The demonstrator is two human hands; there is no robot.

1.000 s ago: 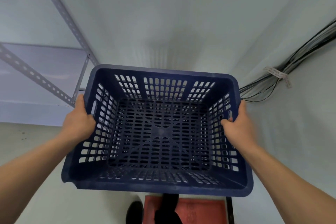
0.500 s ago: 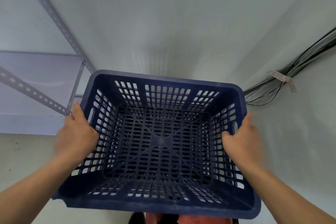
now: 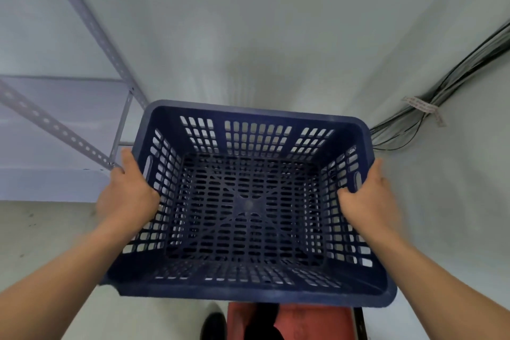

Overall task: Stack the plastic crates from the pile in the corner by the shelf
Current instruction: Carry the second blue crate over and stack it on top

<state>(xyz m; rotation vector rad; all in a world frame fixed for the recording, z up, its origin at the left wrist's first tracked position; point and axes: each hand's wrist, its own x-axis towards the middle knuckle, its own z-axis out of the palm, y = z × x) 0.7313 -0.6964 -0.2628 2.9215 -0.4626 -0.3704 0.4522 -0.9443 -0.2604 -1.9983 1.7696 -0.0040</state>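
Note:
A dark blue plastic crate (image 3: 248,201) with slotted walls and floor fills the middle of the head view, held in the air with its opening facing me. My left hand (image 3: 128,196) grips its left rim beside the handle slot. My right hand (image 3: 368,201) grips the right rim the same way. The crate is empty. Below its near edge a red crate (image 3: 311,321) shows on the floor, mostly hidden by the blue one.
A grey metal shelf (image 3: 55,130) with perforated posts stands at the left, its corner close to my left hand. Black cables (image 3: 430,107) run along the right wall. A dark shoe (image 3: 214,326) shows at the bottom. White walls meet in the corner ahead.
The blue crate, held in both hands, dropped lower in view half a second ago and has since risen slightly. Both grips stay the same.

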